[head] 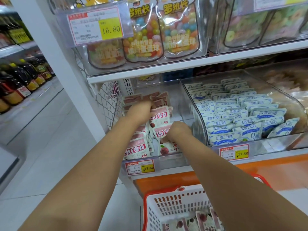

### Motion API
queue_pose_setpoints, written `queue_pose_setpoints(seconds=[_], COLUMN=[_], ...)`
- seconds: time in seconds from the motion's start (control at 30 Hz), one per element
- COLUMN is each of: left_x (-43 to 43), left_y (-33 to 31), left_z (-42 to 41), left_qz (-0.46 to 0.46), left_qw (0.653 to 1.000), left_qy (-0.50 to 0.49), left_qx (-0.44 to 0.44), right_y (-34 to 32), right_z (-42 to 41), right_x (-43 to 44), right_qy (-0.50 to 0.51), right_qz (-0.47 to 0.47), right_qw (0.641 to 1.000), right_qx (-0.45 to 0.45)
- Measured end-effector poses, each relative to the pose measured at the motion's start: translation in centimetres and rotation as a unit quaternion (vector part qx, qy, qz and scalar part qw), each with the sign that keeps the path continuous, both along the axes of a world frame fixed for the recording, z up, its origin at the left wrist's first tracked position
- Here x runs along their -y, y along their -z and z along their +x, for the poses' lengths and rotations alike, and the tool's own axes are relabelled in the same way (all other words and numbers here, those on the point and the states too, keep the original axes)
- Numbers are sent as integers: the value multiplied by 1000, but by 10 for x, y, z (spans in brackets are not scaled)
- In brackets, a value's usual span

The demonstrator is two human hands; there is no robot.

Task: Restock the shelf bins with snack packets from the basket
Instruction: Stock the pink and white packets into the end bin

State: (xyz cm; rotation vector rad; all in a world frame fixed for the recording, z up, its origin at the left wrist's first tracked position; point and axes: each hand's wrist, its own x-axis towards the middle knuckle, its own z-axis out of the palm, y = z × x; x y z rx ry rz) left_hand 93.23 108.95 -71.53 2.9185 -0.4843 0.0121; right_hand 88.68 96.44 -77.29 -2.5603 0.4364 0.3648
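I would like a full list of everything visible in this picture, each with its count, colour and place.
pink-and-white packets: many, pink and white, in the left bin
blue-and-white packets: many, blue and white, filling the right bin
candy bags: three, clear with many-coloured balls, on the upper shelf
price tags: at least three, red and yellow, on bin fronts
basket: one, white with red rim, below the shelves, a few packets inside
bottles: several, dark with yellow caps, far-left shelf
left hand: one, deep in the left bin, on packets
right hand: one, near the bin's front, fingers pinch one pink-and-white packet
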Motion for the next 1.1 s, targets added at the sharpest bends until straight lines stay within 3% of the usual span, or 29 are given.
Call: queue_pose_setpoints(seconds=[0.27, 0.5, 0.67, 0.9, 1.1], left_x=[-1, -1, -5, -8, -7], left_y=[-2, -17, -5, 10, 13], left_z=[0, -23, -34, -36, -30], left_qz=[-21, -77, -24, 20, 28], left_qw=[999, 994, 998, 998, 999], left_qy=[-31, 16, 41, 63, 42], left_qx=[2, -78, -50, 8, -2], right_y=[-4, 10, 9, 2, -9], right_z=[7, 17, 17, 16, 11], right_x=[1, -1, -5, -2, -1], right_qy=[44, 91, 19, 28, -3], right_qz=[146, 227, 112, 374, 370], right_qw=[976, 963, 993, 927, 927], right_qx=[159, 111, 4, 11, 57])
